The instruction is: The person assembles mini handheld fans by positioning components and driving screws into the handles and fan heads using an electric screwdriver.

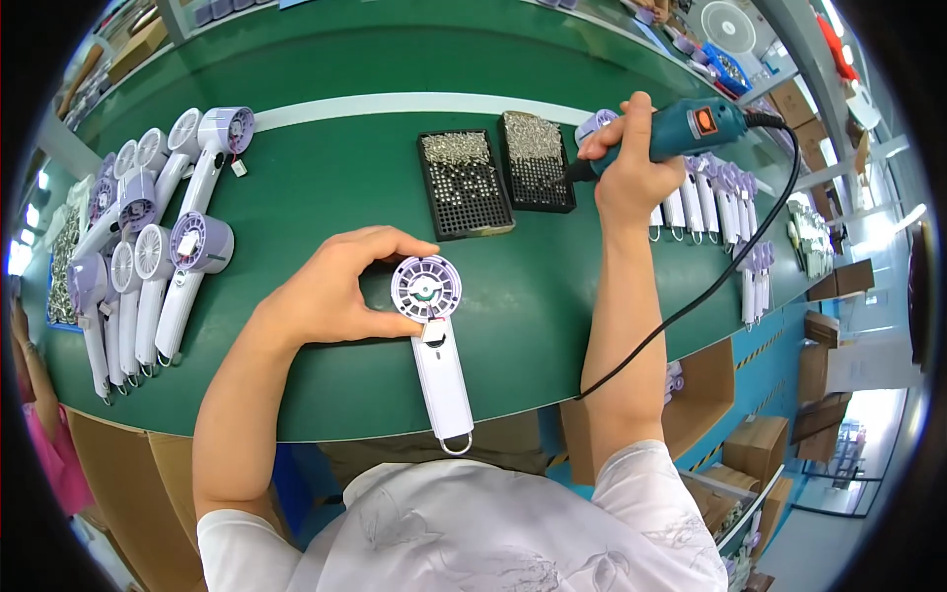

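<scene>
My left hand [340,286] grips the round purple head of a white handheld fan [444,380], thumb on one side and fingers on the other. The fan lies on the green bench with its handle toward me and a wire loop at the end; a small white connector hangs below the head. In my right hand [636,163] is a teal electric screwdriver [691,128] with a black cable. Its dark tip reaches over the right one of two black screw trays [538,163]. The left screw tray [469,187] stands beside it, its far holes filled with silvery screws.
Several white and purple fans [192,257] lie grouped on the left of the bench. More fans [710,197] lie in rows at the right. The screwdriver's black cable [730,271] loops past my right forearm. Cardboard boxes [760,449] stand below at the right.
</scene>
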The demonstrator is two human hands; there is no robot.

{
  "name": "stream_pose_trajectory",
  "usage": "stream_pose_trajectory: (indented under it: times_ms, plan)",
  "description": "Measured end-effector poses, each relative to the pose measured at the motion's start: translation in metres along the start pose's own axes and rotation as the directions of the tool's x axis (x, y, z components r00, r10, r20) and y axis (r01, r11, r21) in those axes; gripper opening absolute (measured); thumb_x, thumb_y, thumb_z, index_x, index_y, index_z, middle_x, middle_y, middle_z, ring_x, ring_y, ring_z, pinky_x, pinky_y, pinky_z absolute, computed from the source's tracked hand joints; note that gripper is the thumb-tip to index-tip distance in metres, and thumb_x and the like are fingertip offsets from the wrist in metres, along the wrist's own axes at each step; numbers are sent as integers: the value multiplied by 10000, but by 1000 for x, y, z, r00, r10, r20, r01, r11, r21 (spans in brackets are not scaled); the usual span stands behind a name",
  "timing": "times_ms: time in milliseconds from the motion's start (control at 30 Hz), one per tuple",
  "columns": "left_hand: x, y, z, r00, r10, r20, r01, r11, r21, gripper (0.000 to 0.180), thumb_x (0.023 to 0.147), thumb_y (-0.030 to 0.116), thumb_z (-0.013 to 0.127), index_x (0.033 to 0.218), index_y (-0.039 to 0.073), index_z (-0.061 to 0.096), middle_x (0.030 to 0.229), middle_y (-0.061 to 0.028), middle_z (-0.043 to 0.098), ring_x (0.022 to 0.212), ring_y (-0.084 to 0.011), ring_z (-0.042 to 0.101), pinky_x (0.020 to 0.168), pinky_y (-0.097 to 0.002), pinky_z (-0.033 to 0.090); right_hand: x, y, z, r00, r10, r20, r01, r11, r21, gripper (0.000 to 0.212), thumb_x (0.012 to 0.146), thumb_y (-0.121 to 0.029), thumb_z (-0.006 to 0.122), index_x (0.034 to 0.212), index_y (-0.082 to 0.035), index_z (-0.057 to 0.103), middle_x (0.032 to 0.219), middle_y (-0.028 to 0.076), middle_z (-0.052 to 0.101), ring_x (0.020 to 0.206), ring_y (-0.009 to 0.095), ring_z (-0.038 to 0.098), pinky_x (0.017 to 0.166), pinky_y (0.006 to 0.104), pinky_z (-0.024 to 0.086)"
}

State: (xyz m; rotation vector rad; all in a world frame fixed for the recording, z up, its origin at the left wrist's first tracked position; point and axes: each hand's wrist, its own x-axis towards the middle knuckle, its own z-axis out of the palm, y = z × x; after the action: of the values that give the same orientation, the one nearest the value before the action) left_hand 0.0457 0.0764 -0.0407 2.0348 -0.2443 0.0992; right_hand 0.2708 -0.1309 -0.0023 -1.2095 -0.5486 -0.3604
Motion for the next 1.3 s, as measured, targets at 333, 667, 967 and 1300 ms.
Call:
stream_pose_trajectory:
  times_ms: [333, 667, 967, 1300]
  plan:
    - [2, 0, 2, 1000, 8, -3, -8, 1000, 5, 701, 611, 206, 952, 1230, 28, 674, 1167, -109, 696, 1067, -242, 674, 958, -358, 517, 0, 4, -4, 1000, 10, 24, -10, 1000, -15, 259, 983, -204, 692, 868, 18, 624, 567, 50, 585, 445, 150, 581, 452, 289, 473]
    - [2, -1, 1, 1000, 23, -3, -23, 1000, 10, 690, 616, 209, 948, 1221, 23, 672, 1168, -115, 698, 1079, -249, 678, 976, -360, 513, -1, 9, -5, 999, 6, 46, -5, 1000, -24, 242, 985, -187, 689, 864, 14, 631, 573, 47, 593, 445, 145, 584, 444, 281, 469]
    - [3, 0, 2, 1000, 21, -3, -21, 1000, 12, 693, 617, 208, 946, 1225, 22, 671, 1165, -116, 700, 1074, -248, 678, 966, -361, 514, -5, 5, -1, 997, 6, 82, 2, 995, -98, 279, 992, -165, 669, 794, 16, 589, 581, 67, 569, 457, 167, 556, 465, 318, 471]
    - [3, 0, 3, 1000, 5, -17, -6, 1000, -16, 683, 622, 227, 942, 1219, 26, 679, 1147, -108, 710, 1050, -244, 678, 946, -355, 513, -5, 4, -3, 998, 15, 54, -11, 998, -69, 229, 982, -180, 691, 890, 19, 627, 567, 48, 599, 463, 147, 600, 476, 280, 486]
